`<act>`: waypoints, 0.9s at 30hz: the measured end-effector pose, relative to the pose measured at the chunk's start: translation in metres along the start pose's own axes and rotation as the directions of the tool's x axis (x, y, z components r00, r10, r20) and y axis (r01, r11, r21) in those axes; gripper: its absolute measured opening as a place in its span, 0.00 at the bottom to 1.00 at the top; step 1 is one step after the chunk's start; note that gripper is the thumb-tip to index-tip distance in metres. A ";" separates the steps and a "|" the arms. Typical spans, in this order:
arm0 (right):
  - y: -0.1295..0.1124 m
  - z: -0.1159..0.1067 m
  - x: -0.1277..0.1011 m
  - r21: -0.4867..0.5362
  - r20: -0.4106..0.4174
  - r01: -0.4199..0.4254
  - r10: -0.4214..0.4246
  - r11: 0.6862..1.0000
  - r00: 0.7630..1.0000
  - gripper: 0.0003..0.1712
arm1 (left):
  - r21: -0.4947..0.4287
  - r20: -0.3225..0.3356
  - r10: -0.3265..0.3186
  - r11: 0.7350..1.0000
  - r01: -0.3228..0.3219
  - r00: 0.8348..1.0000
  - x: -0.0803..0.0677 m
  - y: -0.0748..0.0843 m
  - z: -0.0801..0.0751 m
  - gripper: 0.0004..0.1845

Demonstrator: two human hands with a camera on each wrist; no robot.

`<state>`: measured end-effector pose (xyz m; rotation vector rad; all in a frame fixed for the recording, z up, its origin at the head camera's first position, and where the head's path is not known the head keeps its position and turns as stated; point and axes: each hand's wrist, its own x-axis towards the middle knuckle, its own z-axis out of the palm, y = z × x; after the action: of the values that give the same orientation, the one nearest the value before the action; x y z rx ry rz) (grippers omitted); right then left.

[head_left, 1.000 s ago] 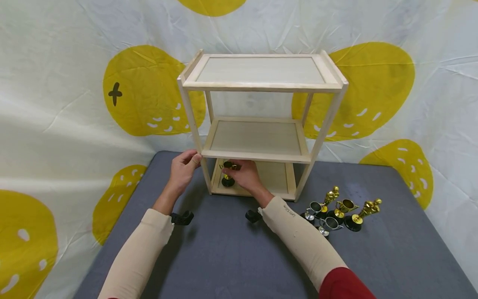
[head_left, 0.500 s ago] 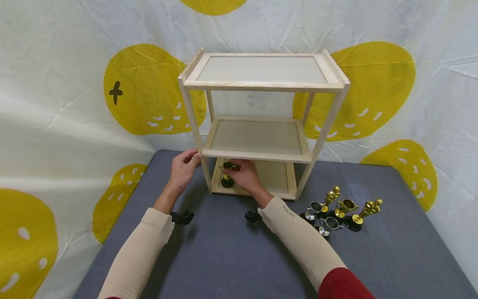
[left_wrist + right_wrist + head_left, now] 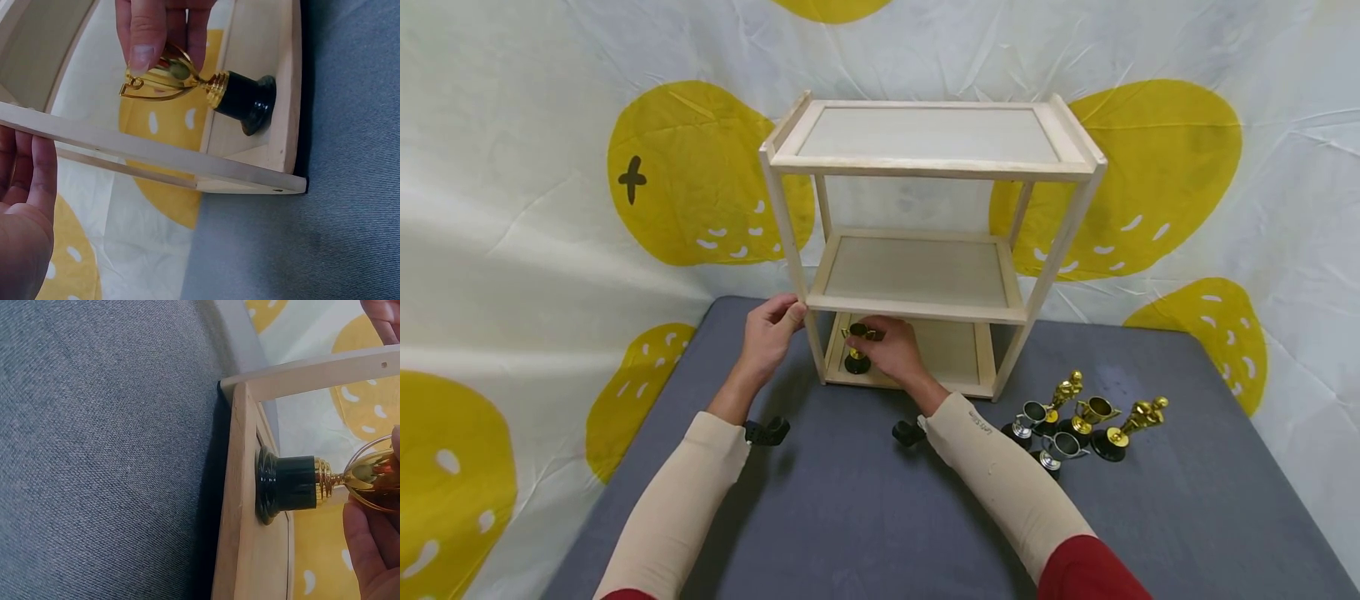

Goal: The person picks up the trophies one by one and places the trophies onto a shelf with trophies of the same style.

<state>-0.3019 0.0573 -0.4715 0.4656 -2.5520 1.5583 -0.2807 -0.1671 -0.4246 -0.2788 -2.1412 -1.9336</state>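
Note:
My right hand point(image 3: 892, 348) holds a small gold trophy cup point(image 3: 369, 478) by its bowl, between thumb and fingers. The trophy is upright at the left front of the bottom level of a pale wooden shelf rack point(image 3: 917, 312). Its black base point(image 3: 245, 103) appears to rest on the bottom board, close to the front edge. With thumb and fingers, my left hand point(image 3: 767, 337) grips the rack's front left post point(image 3: 156, 152), around the height of the middle shelf.
On the grey table point(image 3: 850, 500), right of the rack, stand a gold cup point(image 3: 1093, 412), two silver cups point(image 3: 1063, 450) and two gold figure trophies point(image 3: 1141, 417). A patterned cloth point(image 3: 550, 250) hangs behind the rack and along the sides.

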 end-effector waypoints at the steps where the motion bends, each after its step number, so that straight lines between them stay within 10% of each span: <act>1: 0.000 0.000 0.000 -0.003 0.001 -0.001 0.001 1.000 1.000 0.18 | 0.000 0.001 -0.001 1.000 0.001 1.000 0.000 0.001 0.000 0.18; 27: 0.004 0.007 0.005 -0.009 0.005 0.016 -0.016 1.000 1.000 0.17 | -0.033 0.015 -0.005 0.999 0.006 1.000 0.001 -0.001 0.000 0.19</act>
<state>-0.3073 0.0522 -0.4773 0.4889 -2.5513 1.5415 -0.2822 -0.1674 -0.4249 -0.2942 -2.1230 -1.9776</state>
